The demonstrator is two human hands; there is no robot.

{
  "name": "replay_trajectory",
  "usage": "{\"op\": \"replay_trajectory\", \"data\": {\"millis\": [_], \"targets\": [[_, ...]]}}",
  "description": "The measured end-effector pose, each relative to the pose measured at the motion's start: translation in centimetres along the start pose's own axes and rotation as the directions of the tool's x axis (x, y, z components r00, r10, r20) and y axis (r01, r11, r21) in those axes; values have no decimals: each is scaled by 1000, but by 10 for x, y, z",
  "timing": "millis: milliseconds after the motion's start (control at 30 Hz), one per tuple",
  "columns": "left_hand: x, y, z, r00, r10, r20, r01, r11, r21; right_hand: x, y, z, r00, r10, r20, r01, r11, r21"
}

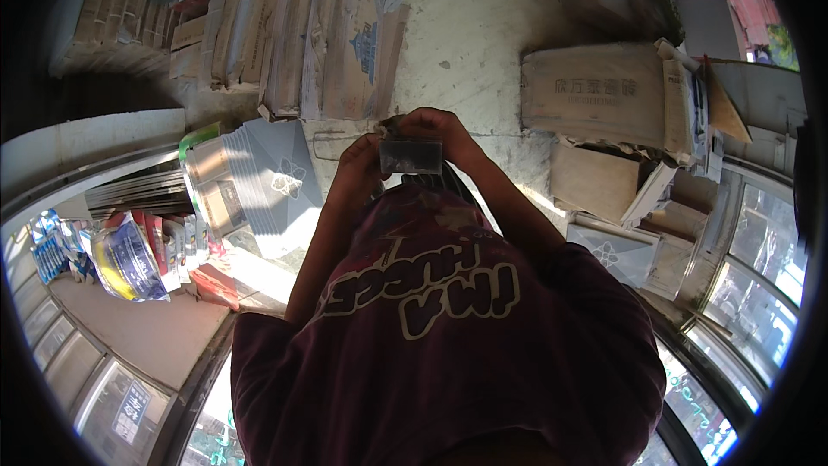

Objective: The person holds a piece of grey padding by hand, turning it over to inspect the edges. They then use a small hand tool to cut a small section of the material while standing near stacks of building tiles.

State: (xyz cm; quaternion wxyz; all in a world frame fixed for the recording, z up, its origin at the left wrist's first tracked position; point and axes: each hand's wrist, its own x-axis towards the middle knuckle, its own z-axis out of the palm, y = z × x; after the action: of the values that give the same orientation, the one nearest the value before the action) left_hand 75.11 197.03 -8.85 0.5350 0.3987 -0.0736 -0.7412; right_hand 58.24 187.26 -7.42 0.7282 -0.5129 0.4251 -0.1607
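Both my hands are raised together in front of my chest, at the middle of the view. Between them is a small dark grey rectangular block [411, 157] with a flat, slightly shiny face; its kind I cannot make out. My left hand [362, 158] is closed against its left side. My right hand [438, 127] curls over its top and right side, fingers bent inward. A small brownish bit shows by the fingertips above the block, too unclear to name. Dark cord-like strands hang just below the block, against my maroon shirt [431, 362].
Upright stacks of cardboard-packed slabs [332, 43] stand ahead left. More cartons [595, 91] are piled on the right. Grey tiles [276, 181] lean at my left, near colourful plastic bags [129, 259]. A pale concrete floor [457, 26] runs between the stacks. Glass doors are behind me.
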Motion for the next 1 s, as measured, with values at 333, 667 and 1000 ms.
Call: {"op": "replay_trajectory", "data": {"millis": [333, 667, 1000], "targets": [[89, -32, 105, 997, -82, -11, 83, 984, 158, -30, -19, -137, 945, -319, 74, 311, 945, 102], [132, -30, 195, 992, -125, -27, 126, 912, 390, -44, -31, -203, 991, -134, -31, 137, 965, 226], [199, 0, 210, 987, -161, 13, 140, 893, 428, 6, -58, -244, 980, -98, -175, 124, 982, 141]]}}
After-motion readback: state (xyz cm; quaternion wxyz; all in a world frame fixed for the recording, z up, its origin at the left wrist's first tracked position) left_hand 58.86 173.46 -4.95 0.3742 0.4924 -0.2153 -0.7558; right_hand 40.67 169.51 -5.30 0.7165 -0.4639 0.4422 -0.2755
